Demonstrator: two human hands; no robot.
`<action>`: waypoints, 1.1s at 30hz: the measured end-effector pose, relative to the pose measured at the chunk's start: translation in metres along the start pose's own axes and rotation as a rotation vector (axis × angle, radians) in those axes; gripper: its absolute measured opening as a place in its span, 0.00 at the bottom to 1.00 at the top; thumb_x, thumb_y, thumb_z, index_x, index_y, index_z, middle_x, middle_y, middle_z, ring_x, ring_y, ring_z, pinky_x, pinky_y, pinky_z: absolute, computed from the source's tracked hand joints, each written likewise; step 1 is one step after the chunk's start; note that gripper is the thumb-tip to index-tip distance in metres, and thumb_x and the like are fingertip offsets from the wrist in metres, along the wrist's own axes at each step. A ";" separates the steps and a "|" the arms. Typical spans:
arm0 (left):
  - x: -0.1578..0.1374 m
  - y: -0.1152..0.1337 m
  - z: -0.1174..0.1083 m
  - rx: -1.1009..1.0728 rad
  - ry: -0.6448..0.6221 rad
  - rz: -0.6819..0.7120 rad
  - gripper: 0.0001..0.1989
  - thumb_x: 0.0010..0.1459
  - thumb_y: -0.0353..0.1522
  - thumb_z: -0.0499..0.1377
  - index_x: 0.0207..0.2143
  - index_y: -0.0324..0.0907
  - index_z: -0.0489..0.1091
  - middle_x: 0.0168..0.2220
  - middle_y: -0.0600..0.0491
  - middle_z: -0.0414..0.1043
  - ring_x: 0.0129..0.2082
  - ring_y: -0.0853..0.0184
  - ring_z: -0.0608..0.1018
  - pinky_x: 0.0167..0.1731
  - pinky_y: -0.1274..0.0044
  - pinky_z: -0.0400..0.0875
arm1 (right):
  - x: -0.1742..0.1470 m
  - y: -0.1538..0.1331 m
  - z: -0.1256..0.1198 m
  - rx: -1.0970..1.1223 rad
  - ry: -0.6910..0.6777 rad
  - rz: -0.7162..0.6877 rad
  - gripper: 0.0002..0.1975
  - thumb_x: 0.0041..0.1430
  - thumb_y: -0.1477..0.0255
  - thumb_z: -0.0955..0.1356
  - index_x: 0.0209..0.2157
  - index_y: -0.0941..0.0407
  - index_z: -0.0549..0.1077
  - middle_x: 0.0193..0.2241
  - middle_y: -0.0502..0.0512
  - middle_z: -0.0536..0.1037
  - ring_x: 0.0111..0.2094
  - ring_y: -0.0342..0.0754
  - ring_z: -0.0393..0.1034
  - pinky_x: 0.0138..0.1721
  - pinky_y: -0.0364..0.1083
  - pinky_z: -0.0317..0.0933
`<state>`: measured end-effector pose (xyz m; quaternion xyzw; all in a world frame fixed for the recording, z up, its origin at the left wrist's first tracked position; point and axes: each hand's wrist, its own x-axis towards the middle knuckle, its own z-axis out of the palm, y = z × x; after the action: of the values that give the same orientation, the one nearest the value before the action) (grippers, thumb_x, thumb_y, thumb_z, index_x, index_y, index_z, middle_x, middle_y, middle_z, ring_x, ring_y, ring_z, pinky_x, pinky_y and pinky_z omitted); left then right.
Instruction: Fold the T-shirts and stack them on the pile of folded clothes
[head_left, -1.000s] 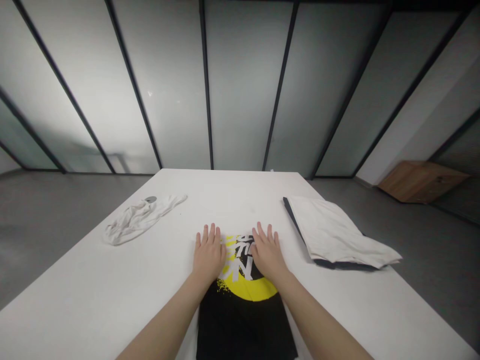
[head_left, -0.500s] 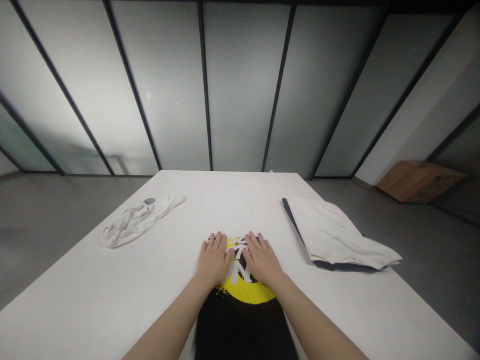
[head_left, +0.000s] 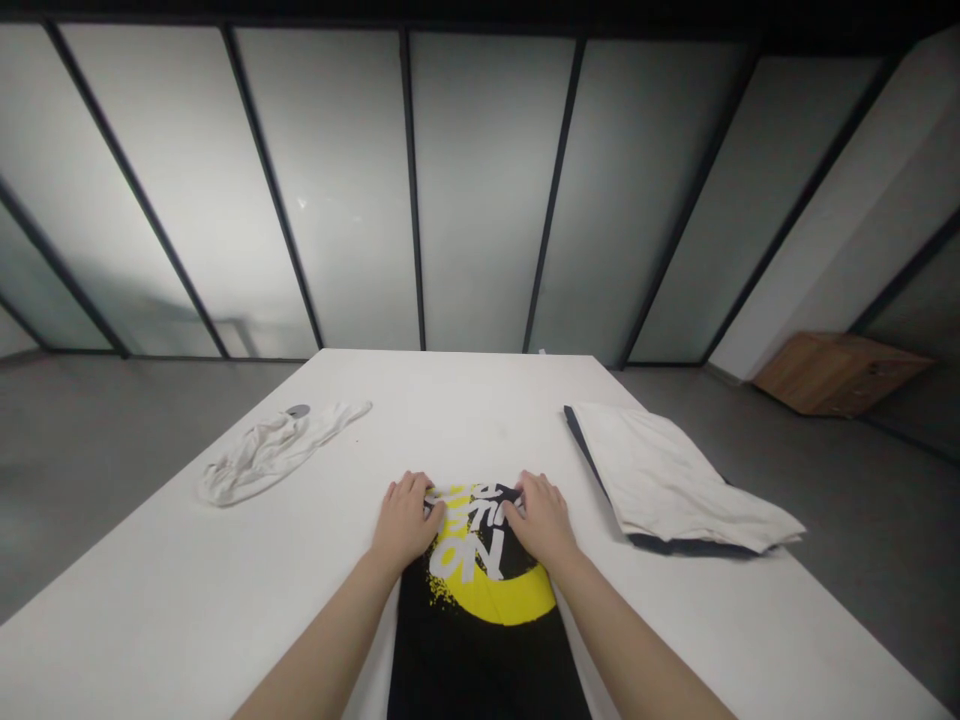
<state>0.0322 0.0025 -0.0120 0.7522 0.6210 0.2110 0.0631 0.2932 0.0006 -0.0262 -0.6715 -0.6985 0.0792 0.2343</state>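
A black T-shirt (head_left: 487, 660) lies folded into a long strip on the table, its near end running out of the bottom of the view. Yellow and white lettering and a yellow curved band are printed near its far end. At the far left corner my left hand (head_left: 405, 520) grips the cloth, thumb on top and fingers curled round the edge. My right hand (head_left: 544, 520) holds the far right corner the same way. The fingertips of both hands are partly hidden by the fabric.
On the white table (head_left: 457, 410), a crumpled white cloth (head_left: 262, 455) lies at the left beside a small grey disc (head_left: 298, 411). Folded white and dark garments (head_left: 667, 475) are stacked at the right. A wooden cabinet (head_left: 840, 372) stands on the floor beyond, near frosted panels.
Both hands have moved apart from flat on the print to the shirt's far corners, where they now grip it. More of the lettering shows. The view has tilted up slightly.
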 end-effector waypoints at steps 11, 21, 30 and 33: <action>0.016 -0.012 -0.006 -0.140 0.020 -0.085 0.13 0.65 0.42 0.58 0.45 0.44 0.74 0.39 0.47 0.80 0.46 0.53 0.78 0.49 0.64 0.70 | 0.002 0.004 0.000 0.734 -0.001 -0.043 0.19 0.63 0.64 0.64 0.54 0.52 0.61 0.36 0.50 0.77 0.33 0.50 0.73 0.37 0.48 0.65; 0.019 -0.018 -0.013 -0.736 -0.093 -0.060 0.16 0.65 0.48 0.57 0.36 0.45 0.67 0.29 0.57 0.70 0.30 0.66 0.73 0.34 0.74 0.67 | 0.011 0.002 -0.018 1.239 -0.277 0.249 0.40 0.65 0.57 0.68 0.72 0.47 0.47 0.48 0.58 0.82 0.46 0.55 0.81 0.52 0.57 0.72; 0.017 -0.021 -0.011 -1.073 -0.290 -0.249 0.28 0.61 0.53 0.62 0.54 0.49 0.59 0.27 0.63 0.67 0.23 0.71 0.71 0.24 0.80 0.60 | 0.014 0.009 -0.010 1.078 -0.216 0.171 0.29 0.59 0.57 0.71 0.60 0.52 0.74 0.41 0.55 0.84 0.42 0.55 0.80 0.48 0.56 0.74; 0.016 -0.020 -0.012 -1.159 -0.236 -0.271 0.28 0.61 0.53 0.61 0.55 0.49 0.59 0.27 0.62 0.69 0.22 0.71 0.70 0.23 0.82 0.57 | 0.014 0.008 -0.015 1.115 -0.258 0.229 0.19 0.56 0.60 0.71 0.46 0.54 0.82 0.45 0.59 0.84 0.47 0.57 0.79 0.54 0.58 0.71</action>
<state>0.0116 0.0204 -0.0038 0.5280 0.4840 0.4199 0.5573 0.3069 0.0120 -0.0136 -0.5030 -0.4971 0.5410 0.4552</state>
